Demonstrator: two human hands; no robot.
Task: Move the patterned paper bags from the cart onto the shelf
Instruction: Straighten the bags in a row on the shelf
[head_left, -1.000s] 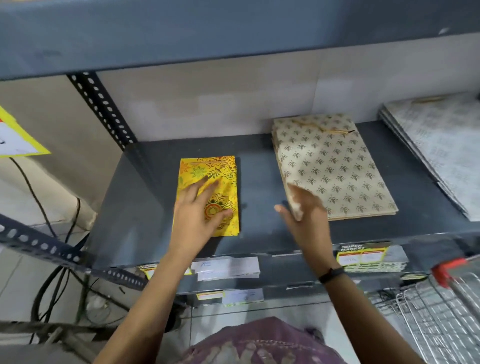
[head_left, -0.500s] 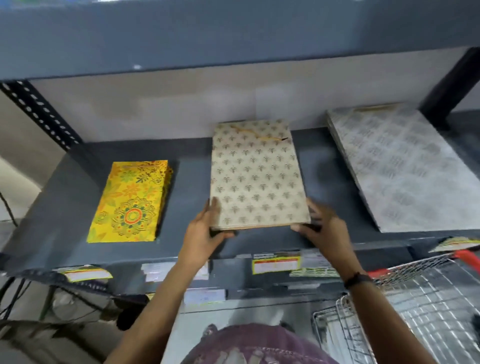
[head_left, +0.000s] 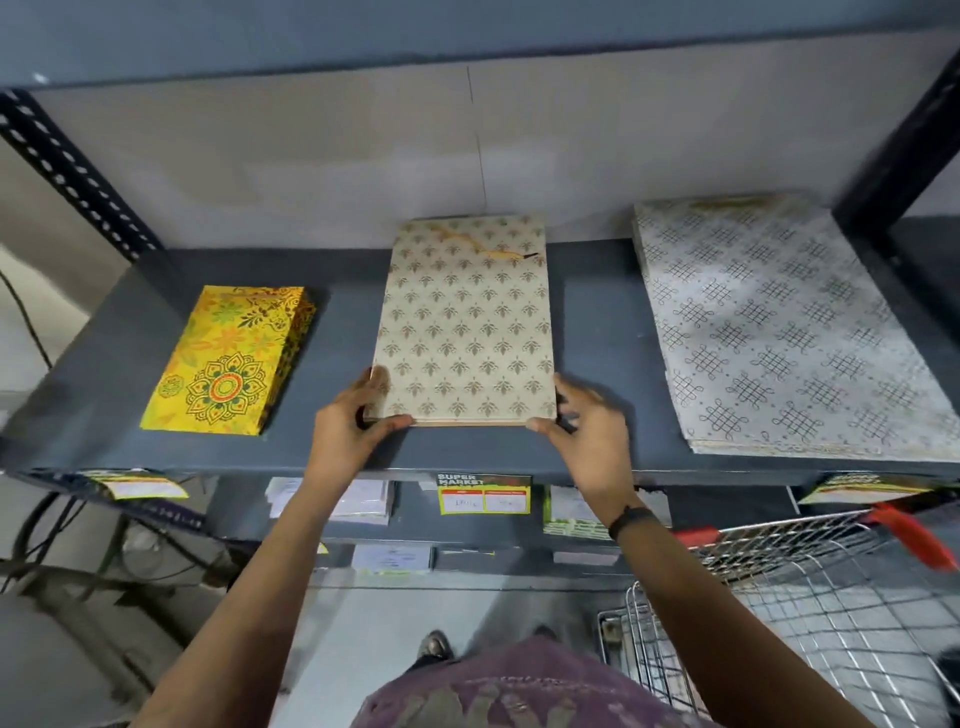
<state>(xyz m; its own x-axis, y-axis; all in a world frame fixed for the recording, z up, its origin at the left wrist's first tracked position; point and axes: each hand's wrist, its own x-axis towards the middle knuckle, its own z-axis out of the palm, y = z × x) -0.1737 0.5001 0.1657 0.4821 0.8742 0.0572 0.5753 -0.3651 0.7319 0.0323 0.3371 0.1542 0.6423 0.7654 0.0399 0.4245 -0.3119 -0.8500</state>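
1. The wire cart (head_left: 810, 587) stands close by on the right.
2. The left hand (head_left: 345, 423) and right hand (head_left: 587, 423) pinch the near corners of the beige bag stack (head_left: 465, 322).
3. It lies flat on the shelf (head_left: 592, 312), between the yellow bags (head_left: 228, 358) and white bags (head_left: 784, 332).

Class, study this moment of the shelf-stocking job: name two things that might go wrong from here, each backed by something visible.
1. Both hands, left hand and right hand, grip only the near corners of the beige bag stack; a push might fan the loose bags.
2. The white bag stack reaches close to the front edge of the shelf; a bump might slide bags off towards the cart.
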